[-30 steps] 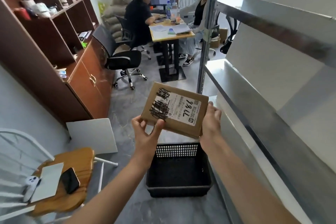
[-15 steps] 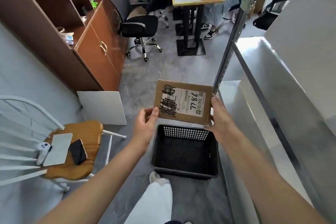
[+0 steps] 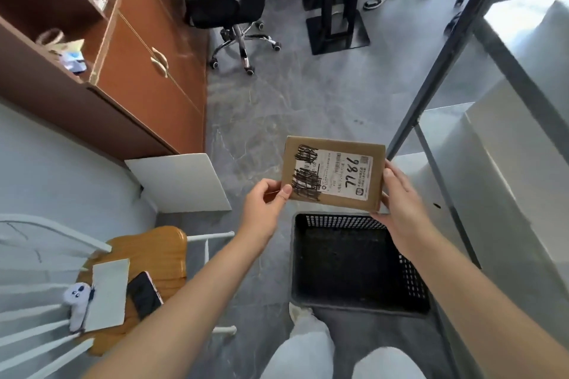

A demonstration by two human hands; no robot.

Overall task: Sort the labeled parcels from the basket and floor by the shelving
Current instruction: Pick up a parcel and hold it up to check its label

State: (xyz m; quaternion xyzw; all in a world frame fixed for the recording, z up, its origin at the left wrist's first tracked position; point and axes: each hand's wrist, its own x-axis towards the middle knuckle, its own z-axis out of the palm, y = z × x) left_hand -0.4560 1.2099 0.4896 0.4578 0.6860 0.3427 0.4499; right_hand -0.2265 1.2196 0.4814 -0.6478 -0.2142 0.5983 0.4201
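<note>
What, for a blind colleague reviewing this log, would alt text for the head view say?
A left hand and right hand hold a labeled brown parcel near a black basket on the floor, beside metal shelving at right.

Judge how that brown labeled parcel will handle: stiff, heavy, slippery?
Probably stiff: the parcel spans flat between the left hand and right hand, held only at its ends. Likely light, since a fingertip pinch carries it. Matte cardboard shouldn't slip.
</note>
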